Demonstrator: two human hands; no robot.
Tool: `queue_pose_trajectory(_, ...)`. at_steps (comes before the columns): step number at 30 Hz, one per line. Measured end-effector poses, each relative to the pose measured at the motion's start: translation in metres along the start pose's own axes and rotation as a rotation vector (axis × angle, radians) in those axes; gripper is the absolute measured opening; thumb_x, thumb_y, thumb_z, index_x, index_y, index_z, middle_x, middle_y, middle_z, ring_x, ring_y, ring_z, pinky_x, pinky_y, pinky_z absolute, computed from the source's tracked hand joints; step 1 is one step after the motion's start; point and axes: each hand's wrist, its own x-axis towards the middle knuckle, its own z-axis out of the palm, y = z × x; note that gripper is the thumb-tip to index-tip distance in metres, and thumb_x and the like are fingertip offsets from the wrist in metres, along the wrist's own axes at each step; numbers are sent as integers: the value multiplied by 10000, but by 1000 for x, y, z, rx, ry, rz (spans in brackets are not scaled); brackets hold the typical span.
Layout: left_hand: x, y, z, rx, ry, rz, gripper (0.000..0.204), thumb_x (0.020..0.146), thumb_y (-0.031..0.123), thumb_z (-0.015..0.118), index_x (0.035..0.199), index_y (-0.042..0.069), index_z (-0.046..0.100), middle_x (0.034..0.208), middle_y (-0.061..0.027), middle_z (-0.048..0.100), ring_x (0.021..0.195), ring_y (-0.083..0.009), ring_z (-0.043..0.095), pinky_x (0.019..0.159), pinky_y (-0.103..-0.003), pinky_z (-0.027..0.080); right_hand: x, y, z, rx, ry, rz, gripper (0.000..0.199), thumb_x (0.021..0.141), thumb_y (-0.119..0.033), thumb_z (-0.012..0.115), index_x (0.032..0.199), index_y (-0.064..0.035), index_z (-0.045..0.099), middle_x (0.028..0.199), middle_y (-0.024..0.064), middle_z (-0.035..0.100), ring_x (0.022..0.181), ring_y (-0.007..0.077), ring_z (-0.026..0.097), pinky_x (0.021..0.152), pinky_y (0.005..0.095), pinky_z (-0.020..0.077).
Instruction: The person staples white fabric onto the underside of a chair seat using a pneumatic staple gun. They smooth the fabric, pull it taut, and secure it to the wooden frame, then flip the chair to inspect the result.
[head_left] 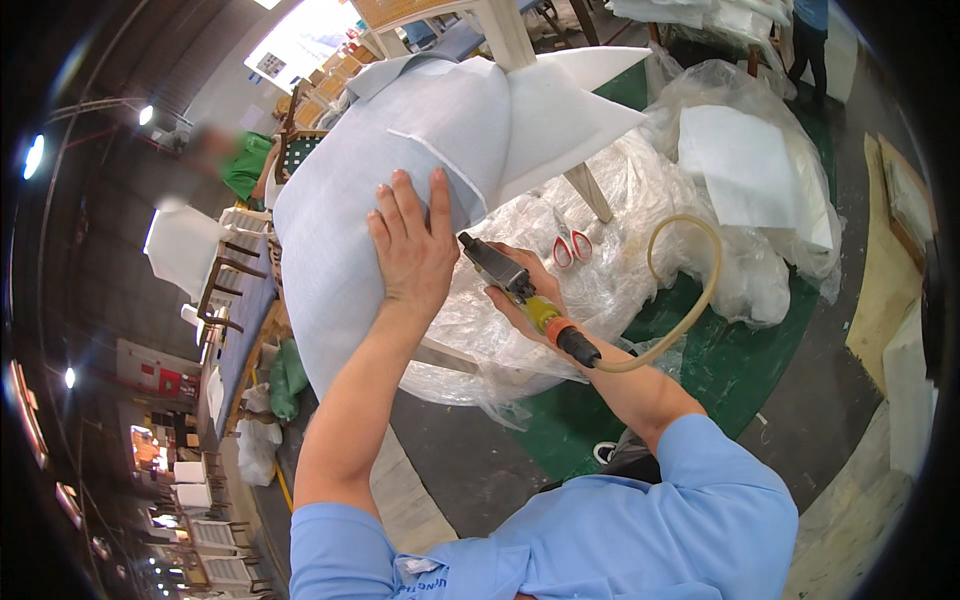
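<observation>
Left hand [412,250] lay flat on the white fabric [400,150], fingers spread and pressed down, apparently to keep the cloth taut and smooth over the rounded form beneath. What the fabric covered was hidden; pale wooden legs [505,35] stuck up from it, so likely an upturned chair.

Right hand [520,290] was closed in a fist around a pneumatic tool [520,285], dark body with an orange collar, its nose aimed at the fabric edge just right of the left thumb. Nose and cloth looked very close; contact could not be confirmed. A tan air hose [690,290] looped from the tool's rear out to the right and back, slack, so it did not drag on the hand.

The covered piece rested on crumpled clear plastic sheet [620,240], probably as padding or to keep the cloth clean. Red-handled scissors [570,245] lay on the plastic just beyond the right hand, within reach. A folded white panel [745,165] sat on more plastic farther right.

Green floor [740,350] showed below. Another person in green stood far left, blurred.
</observation>
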Motion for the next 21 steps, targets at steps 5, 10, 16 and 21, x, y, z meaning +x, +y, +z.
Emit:
queue_pose_trajectory(5, 0, 0, -3, -18, -34, 9, 1093, 655, 281, 870, 1597, 104, 344, 1546, -324, 369, 1366, -494, 432, 1077, -579, 368, 5, 7, -1, -56, -75, -29, 489, 809, 20, 777, 1259, -16, 590, 1390, 169, 621, 1267, 318, 598, 1047, 389, 494)
queue_pose_trajectory(10, 1, 0, -2, -4, -28, 12, 1115, 650, 284, 879, 1602, 95, 330, 1548, -330, 360, 1369, -497, 424, 1072, -579, 363, 5, 11, 2, -24, -56, -16, 447, 804, 29, 773, 1210, -17, 594, 1388, 171, 624, 1259, 324, 598, 1043, 392, 492)
queue_pose_trajectory(16, -1, 1, 0, -4, -47, 14, 1120, 656, 282, 882, 1605, 92, 320, 1557, -334, 342, 1382, -500, 403, 1084, -586, 344, 8, 9, 2, -8, -54, 4, 511, 803, 29, 773, 1279, -19, 593, 1346, 177, 632, 1231, 321, 612, 1028, 387, 499)
queue_pose_trajectory(21, 0, 1, 0, -3, -40, 16, 1118, 660, 279, 880, 1606, 86, 317, 1549, -339, 351, 1374, -506, 410, 1082, -590, 347, 9, 2, 2, 31, -29, 62, 621, 802, 27, 781, 1385, -32, 575, 1259, 188, 643, 1151, 302, 660, 982, 363, 522)
